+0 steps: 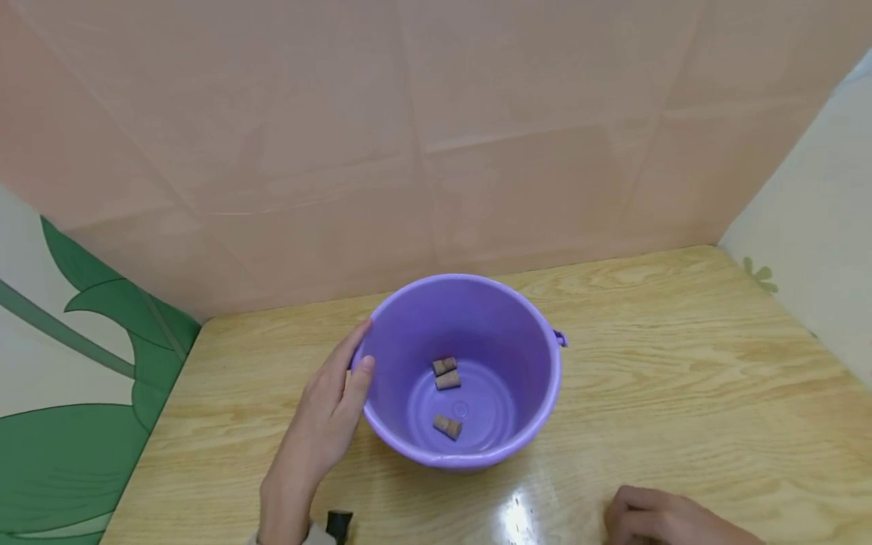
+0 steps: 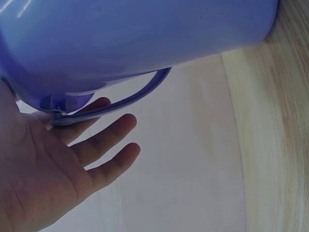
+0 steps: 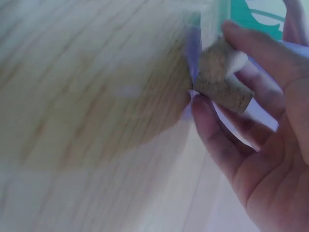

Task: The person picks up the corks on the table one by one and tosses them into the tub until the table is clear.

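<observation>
A purple bucket stands upright on the wooden table, with several brown corks lying on its bottom. My left hand holds the bucket's left rim, thumb over the edge and the other fingers outside. In the left wrist view, those fingers spread out beside the bucket's handle, which hangs down along the wall. Low over the table to the right of the bucket, my right hand pinches corks between thumb and fingertips; two show in the right wrist view.
The wooden table reaches back to a pinkish-beige covering. A small black object lies by my left wrist at the near edge. Walls stand on both sides, the left one with a green leaf picture.
</observation>
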A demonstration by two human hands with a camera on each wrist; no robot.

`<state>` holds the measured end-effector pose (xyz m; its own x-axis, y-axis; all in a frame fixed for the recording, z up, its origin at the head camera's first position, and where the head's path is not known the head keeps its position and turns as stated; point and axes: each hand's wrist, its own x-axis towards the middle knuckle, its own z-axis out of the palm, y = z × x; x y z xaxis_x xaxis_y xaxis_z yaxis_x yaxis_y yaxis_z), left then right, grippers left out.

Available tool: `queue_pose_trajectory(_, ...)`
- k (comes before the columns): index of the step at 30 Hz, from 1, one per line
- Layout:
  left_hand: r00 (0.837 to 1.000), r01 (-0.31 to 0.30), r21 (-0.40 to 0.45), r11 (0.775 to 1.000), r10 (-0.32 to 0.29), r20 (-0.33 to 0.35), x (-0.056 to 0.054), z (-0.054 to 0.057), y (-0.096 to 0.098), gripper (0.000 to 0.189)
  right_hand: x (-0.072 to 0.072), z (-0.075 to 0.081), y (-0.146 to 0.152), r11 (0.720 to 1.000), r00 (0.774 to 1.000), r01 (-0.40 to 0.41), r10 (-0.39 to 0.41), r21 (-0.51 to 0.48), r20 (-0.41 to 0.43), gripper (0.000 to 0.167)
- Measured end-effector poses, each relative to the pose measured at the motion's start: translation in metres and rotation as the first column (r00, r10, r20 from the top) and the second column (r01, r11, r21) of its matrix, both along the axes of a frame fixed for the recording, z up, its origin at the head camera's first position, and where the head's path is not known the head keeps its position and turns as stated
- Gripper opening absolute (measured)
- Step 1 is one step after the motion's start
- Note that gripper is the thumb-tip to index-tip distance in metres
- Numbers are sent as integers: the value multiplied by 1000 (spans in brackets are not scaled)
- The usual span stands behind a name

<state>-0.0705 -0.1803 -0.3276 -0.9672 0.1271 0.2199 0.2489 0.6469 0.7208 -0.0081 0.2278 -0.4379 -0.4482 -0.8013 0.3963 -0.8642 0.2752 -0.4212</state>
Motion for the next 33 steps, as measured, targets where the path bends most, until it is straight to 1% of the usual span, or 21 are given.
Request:
queue_pose_trajectory(3, 1000, 1, -2, 1000, -1, 2, 1, 0, 0, 49, -3, 0, 5, 997, 996, 56, -53, -46, 66, 38)
queue_pose_trajectory(4, 1000, 0, -3, 1000, 0, -2, 0, 0, 0, 49, -4, 1, 7, 996, 994, 71, -68, -45, 83, 38)
queue_pose_trajectory(6, 1000, -1, -4, 1000, 1, -10, 0, 0, 0, 49, -7, 3, 8, 994, 992, 97, -93, -41, 83, 41)
queue_pose_trajectory(10, 1000, 6, -6, 1000, -6, -18, -1, 0, 0, 50, -7, 5, 11, 992, 980, 121, -114, -39, 161, 45)
queue_pose_trajectory(13, 1000, 9, -7, 1000, -9, -19, -1, 0, 0, 50, -7, 4, 11, 992, 981, 112, -102, -53, 163, 46)
queue_pose_trajectory(19, 1000, 6, -10, 1000, -7, -21, -1, -2, -1, 49, -11, 0, 11, 991, 993, 51, -37, -120, 115, 41)
queue_pose_trajectory(21, 1000, 5, -12, 1000, -5, -22, -1, -2, -1, 49, -12, 1, 11, 991, 990, 46, -28, -123, 141, 39)
queue_pose_trajectory(25, 1000, 0, -12, 1000, -1, -19, 0, -3, 0, 49, -12, 1, 11, 992, 983, 75, -57, -97, 174, 36)
queue_pose_trajectory(29, 1000, 1, -7, 1000, -1, -9, 0, -2, 0, 49, -12, 1, 11, 992, 981, 105, -92, -69, 168, 34)
queue_pose_trajectory(33, 1000, 3, -3, 1000, -3, -7, 0, -2, 0, 49, -13, 0, 12, 993, 983, 93, -80, -71, 166, 33)
